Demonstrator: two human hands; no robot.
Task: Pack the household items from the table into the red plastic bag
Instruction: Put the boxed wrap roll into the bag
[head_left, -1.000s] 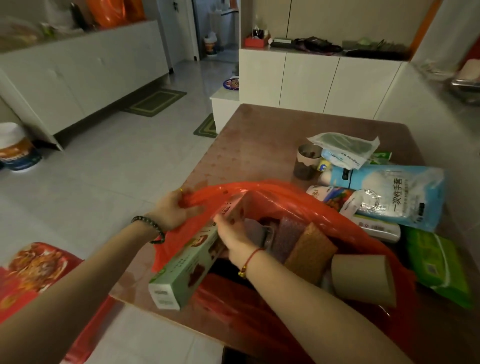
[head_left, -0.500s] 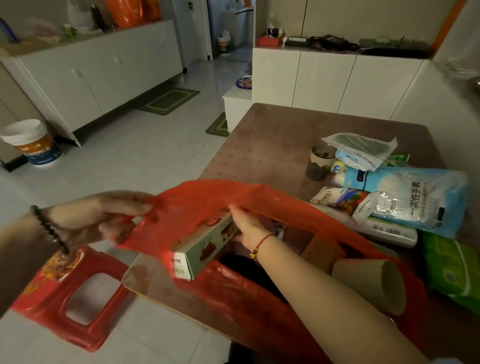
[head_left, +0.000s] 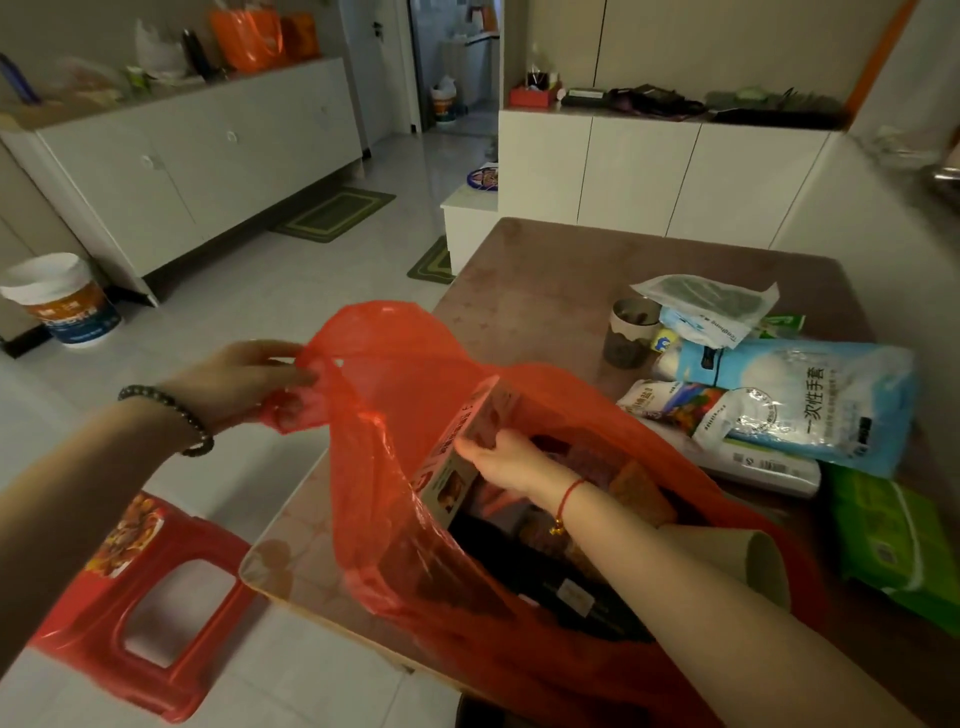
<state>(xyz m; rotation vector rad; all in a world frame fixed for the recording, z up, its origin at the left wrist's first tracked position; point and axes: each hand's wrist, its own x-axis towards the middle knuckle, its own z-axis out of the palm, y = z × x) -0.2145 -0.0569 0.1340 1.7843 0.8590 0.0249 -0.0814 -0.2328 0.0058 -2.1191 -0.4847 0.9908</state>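
The red plastic bag (head_left: 405, 395) stands open on the near left corner of the brown table (head_left: 545, 270). My left hand (head_left: 244, 379) pinches the bag's left handle and pulls it out past the table edge. My right hand (head_left: 504, 465) grips a long green-and-white box (head_left: 457, 457), tilted end down inside the bag's mouth. Sponges (head_left: 639, 488) and a cardboard roll (head_left: 753, 561) lie in the bag. To the right on the table lie a blue pack of disposable gloves (head_left: 810, 400), a white salt bag (head_left: 670, 402), a green pack (head_left: 893, 545), a cup (head_left: 631, 332) and flat pouches (head_left: 711, 306).
A red plastic stool (head_left: 140, 603) stands on the floor at the table's near left corner. A white bucket (head_left: 62, 299) sits by the left cabinets. White cabinets (head_left: 649, 171) run behind the table, and a wall closes in on the right.
My left hand pulled the bag's handle up and out to the left, opening the mouth wider. My right hand swung the box from lying across the rim to pointing down inside the bag.
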